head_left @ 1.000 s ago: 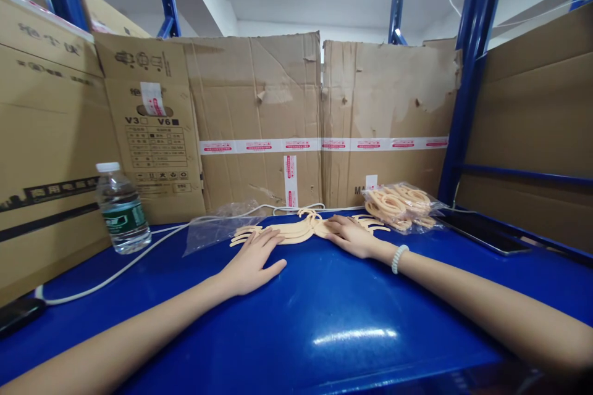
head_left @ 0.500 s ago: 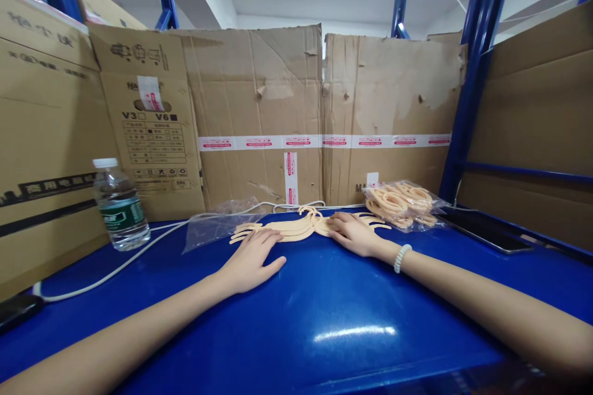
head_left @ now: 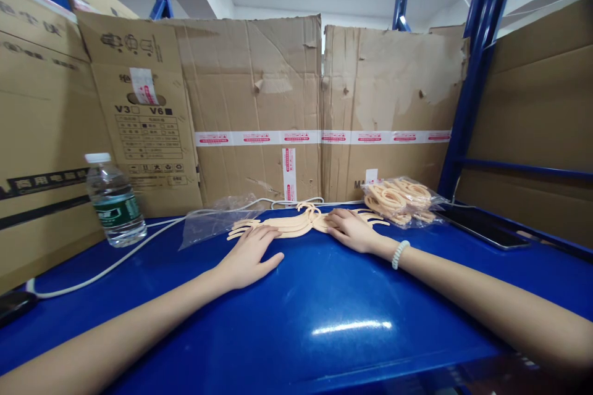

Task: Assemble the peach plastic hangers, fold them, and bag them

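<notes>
Several cream-coloured clothes hangers (head_left: pixel 296 224) lie stacked on the blue tabletop (head_left: pixel 296 308), their curved arms spread to both sides and hooks at the middle. My left hand (head_left: pixel 250 256) rests with its fingertips on the left arms, thumb stretched apart. On the right arms lies my right hand (head_left: pixel 352 231), palm down with fingers extended. Neither hand is wrapped round anything. My fingers hide parts of the hangers. A flat clear plastic bag (head_left: pixel 208 222) lies behind and left of my left hand.
A clear bag of looped cream-coloured pieces (head_left: pixel 398 200) lies at the back right, beside a dark phone or tablet (head_left: pixel 486 228). At left stand a water bottle (head_left: pixel 113 203) and a white cable (head_left: pixel 106 268). Cardboard panels (head_left: pixel 259 99) wall the back.
The view has shifted slightly. Both hands stay on the hangers in nearly the same pose, and nothing has been picked up or let go.
</notes>
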Demonstrator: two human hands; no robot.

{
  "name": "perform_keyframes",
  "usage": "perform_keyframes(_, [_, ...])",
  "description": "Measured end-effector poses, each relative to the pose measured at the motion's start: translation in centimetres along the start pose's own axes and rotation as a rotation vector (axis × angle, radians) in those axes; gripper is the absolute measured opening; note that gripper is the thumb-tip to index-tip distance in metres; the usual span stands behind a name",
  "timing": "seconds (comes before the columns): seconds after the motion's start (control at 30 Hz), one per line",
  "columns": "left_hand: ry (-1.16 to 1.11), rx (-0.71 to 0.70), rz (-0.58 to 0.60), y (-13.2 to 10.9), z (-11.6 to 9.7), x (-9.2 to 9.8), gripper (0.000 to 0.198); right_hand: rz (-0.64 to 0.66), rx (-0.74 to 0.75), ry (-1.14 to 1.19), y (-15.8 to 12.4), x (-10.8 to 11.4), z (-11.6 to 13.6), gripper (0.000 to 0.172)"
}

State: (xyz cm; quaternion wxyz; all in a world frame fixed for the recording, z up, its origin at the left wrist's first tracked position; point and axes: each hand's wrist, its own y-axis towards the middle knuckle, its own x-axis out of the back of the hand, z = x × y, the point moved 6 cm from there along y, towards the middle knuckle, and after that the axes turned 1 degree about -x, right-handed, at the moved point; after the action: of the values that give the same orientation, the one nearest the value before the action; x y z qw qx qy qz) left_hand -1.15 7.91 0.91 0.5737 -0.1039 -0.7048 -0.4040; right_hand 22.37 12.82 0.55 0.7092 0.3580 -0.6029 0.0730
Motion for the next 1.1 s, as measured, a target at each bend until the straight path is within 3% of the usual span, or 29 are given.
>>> perform_keyframes(1.1, [-0.001,0.024,0.009,0.00,0.05,-0.09,0.040,-0.003,-0.017,-0.011,-0.08,-0.15,-0.15,0.030])
